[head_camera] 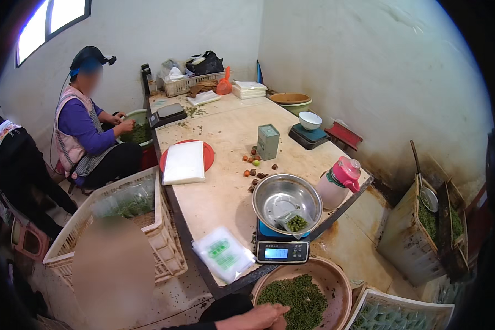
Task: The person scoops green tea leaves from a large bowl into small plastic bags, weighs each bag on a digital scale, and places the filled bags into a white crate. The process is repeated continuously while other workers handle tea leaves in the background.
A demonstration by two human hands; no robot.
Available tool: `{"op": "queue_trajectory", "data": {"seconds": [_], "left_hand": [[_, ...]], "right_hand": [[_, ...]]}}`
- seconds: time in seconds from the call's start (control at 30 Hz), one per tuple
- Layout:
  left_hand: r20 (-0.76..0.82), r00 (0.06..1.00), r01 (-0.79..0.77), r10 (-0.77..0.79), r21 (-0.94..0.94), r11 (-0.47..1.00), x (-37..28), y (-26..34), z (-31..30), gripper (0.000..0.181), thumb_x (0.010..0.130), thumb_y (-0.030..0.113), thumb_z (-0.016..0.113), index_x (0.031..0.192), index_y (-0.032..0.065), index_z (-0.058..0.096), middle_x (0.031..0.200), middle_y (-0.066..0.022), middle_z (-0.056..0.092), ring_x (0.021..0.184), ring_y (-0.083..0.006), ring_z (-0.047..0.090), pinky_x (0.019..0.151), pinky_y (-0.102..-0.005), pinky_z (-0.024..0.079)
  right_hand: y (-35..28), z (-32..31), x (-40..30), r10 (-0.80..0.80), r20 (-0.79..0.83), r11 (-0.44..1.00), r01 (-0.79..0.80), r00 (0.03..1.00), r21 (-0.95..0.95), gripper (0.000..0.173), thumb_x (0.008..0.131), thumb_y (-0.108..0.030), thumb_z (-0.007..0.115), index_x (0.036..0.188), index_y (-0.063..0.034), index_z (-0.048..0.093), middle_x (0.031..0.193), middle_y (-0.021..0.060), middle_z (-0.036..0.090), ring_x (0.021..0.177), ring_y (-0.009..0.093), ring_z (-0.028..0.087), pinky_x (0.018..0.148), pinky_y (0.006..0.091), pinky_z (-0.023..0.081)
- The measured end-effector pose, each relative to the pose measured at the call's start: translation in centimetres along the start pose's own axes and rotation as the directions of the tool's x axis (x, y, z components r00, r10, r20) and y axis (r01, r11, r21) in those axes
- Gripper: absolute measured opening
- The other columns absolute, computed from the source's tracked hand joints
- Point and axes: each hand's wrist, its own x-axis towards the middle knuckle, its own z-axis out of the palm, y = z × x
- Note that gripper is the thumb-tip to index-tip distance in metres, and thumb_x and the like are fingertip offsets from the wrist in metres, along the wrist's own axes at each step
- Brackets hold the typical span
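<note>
My left hand (259,317) reaches in from the lower left, past a dark sleeve, over a pink basin (340,284). Its fingers touch or hover just above a heap of small green peppercorns (299,295) in that basin. Only a small part of my right hand (279,324) shows, against the left fingertips at the bottom edge. Whether either hand holds anything is hidden. Beyond the basin, a digital scale (283,251) with a lit display carries a steel bowl (272,200). Inside the bowl lies a clear plastic bag of green peppercorns (297,223).
Printed plastic bags (224,254) lie left of the scale. A pink-topped thermos (338,183) and a metal tin (268,142) stand on the table (227,165). Left is a plastic crate (169,251); lower right, another crate (408,300). A co-worker (80,123) sits at a green basin (142,115).
</note>
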Motion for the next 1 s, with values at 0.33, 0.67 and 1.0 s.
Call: {"op": "queue_trajectory", "data": {"seconds": [0.33, 0.67, 1.0], "left_hand": [[-0.280, 0.956, 0.145, -0.081, 0.215, 0.966, 1.9, -2.7, 7.6, 0.064, 0.064, -0.003, 0.059, 0.124, 0.0074, 0.040, 0.129, -0.0219, 0.035, 0.104, -0.0400, 0.047, 0.081, -0.0475, 0.043], [-0.677, 0.707, -0.060, 0.204, 0.230, 0.971, -2.8, 2.2, -4.6, 0.029, 0.069, -0.007, 0.053, 0.095, 0.0028, 0.062, 0.086, -0.0110, 0.053, 0.078, -0.0268, 0.052, 0.070, -0.0352, 0.042], [-0.742, 0.511, 0.034, 0.434, 0.522, 0.852, -0.5, 4.8, -17.0, 0.042, 0.066, -0.006, 0.052, 0.103, 0.0101, 0.062, 0.089, -0.0078, 0.048, 0.081, -0.0234, 0.049, 0.073, -0.0336, 0.038]], "right_hand": [[-4.8, -13.7, -4.5, 0.345, 0.189, 0.031, -0.212, 0.919, 0.977, 0.038, 0.086, -0.030, 0.052, 0.100, 0.0043, 0.056, 0.097, 0.0124, 0.053, 0.085, 0.024, 0.057, 0.069, 0.0375, 0.048], [-7.6, -22.8, -8.5, 0.045, -0.404, 0.619, 0.292, 0.914, 0.730, 0.024, 0.081, -0.014, 0.064, 0.095, 0.0050, 0.061, 0.107, 0.0064, 0.049, 0.098, 0.017, 0.047, 0.084, 0.0287, 0.038], [-16.6, -30.7, -7.6, -0.068, -0.563, 0.551, 0.502, 0.823, 0.667, 0.021, 0.077, -0.006, 0.066, 0.097, -0.0014, 0.065, 0.099, 0.0042, 0.054, 0.089, 0.014, 0.051, 0.077, 0.0250, 0.042]]}}
